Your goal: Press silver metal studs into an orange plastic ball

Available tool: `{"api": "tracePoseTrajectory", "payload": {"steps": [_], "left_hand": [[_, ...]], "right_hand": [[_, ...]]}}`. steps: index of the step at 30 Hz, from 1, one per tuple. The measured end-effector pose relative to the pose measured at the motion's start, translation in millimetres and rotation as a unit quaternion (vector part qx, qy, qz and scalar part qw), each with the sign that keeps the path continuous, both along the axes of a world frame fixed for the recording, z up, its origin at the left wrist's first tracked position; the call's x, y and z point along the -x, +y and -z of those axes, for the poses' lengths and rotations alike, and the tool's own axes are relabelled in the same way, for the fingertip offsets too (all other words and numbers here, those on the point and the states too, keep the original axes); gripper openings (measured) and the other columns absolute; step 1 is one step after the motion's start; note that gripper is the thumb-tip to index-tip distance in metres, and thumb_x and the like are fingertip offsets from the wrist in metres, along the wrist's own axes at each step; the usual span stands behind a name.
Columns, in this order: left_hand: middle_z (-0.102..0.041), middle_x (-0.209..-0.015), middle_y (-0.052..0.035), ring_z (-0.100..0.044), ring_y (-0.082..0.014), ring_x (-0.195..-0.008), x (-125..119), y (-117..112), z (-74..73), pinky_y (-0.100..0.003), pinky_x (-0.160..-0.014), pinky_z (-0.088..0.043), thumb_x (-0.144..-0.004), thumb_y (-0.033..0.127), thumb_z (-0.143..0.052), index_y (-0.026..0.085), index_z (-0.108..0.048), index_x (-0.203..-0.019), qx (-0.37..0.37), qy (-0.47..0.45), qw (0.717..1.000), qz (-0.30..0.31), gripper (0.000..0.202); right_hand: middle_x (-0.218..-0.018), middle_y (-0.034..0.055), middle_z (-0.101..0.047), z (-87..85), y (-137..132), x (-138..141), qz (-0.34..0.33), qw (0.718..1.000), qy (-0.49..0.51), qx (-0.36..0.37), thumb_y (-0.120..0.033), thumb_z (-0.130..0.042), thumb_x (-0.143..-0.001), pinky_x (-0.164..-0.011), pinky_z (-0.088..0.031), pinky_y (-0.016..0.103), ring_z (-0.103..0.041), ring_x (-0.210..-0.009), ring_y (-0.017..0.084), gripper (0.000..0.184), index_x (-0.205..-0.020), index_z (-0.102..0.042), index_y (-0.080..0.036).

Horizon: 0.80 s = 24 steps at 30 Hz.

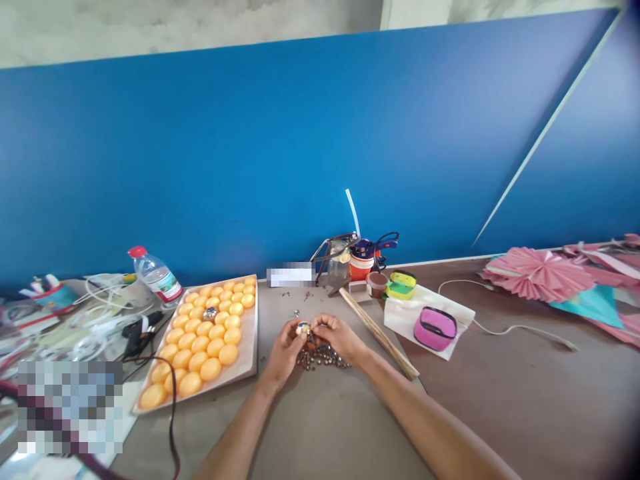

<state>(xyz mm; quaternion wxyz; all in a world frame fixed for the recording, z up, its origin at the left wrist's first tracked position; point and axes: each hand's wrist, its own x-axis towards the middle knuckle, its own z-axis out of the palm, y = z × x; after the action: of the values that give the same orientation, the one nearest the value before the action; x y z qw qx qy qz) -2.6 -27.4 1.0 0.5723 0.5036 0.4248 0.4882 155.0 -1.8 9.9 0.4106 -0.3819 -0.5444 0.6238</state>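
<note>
Near the middle of the table, my left hand (287, 351) is closed on a small round ball (303, 329) with shiny, dark and yellowish patches. My right hand (338, 339) meets it from the other side, its thumb and fingers pinched together at the ball's edge. Whether a tiny piece sits in that pinch cannot be made out. Just beneath both hands spreads a pile of small shiny metallic bits (324, 358). To the left lies a shallow white tray (244, 360) with rows of orange balls (200, 343); among them sits one silvery-patterned ball (210, 313).
Behind the tray leans a red-capped bottle (159, 279). Thin wooden sticks (380, 333) lie right of my hands, near a purple container (435, 329) on white paper. A glass jar (339, 268) and orange cup (361, 268) stand at the back. A dark cable (173, 407) crosses the tray's corner.
</note>
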Motion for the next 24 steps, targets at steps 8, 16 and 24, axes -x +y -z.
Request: {"api": "tracePoseTrajectory", "payload": {"steps": [8, 16, 24], "left_hand": [[-0.063, -0.095, -0.0065, -0.059, -0.0186, -0.085, 4, 1, -0.6, -0.030, -0.078, -0.046, -0.075, 0.040, -0.062, 0.016, -0.054, -0.105, -0.018, 0.070, 0.997, -0.023, 0.040], [-0.064, -0.100, -0.0080, -0.058, -0.0210, -0.093, 6, -1, -1.1, -0.033, -0.084, -0.044, -0.074, 0.039, -0.063, 0.016, -0.055, -0.108, -0.031, 0.120, 0.991, -0.042, 0.042], [-0.064, -0.104, -0.0075, -0.057, -0.0209, -0.096, 9, -5, -2.3, -0.032, -0.086, -0.042, -0.075, 0.039, -0.062, 0.018, -0.054, -0.113, -0.040, 0.149, 0.987, -0.046, 0.044]], "right_hand": [[-0.051, -0.0046, -0.055, -0.9, -1, 2, -0.004, 1.000, -0.003, 0.029, -0.028, -0.055, -0.071, -0.058, -0.039, 0.024, -0.051, -0.051, 0.011, 0.011, -0.073, -0.054, -0.017], [-0.051, -0.0037, -0.058, -5.3, -3, 2, -0.007, 0.999, -0.030, 0.025, -0.020, -0.052, -0.071, -0.057, -0.041, 0.024, -0.054, -0.052, 0.012, 0.003, -0.070, -0.054, -0.019], [-0.047, -0.0046, -0.058, -9.1, -7, 7, 0.023, 0.998, -0.035, 0.048, -0.016, -0.051, -0.070, -0.053, -0.039, 0.022, -0.053, -0.048, 0.011, 0.005, -0.068, -0.047, -0.019]]}}
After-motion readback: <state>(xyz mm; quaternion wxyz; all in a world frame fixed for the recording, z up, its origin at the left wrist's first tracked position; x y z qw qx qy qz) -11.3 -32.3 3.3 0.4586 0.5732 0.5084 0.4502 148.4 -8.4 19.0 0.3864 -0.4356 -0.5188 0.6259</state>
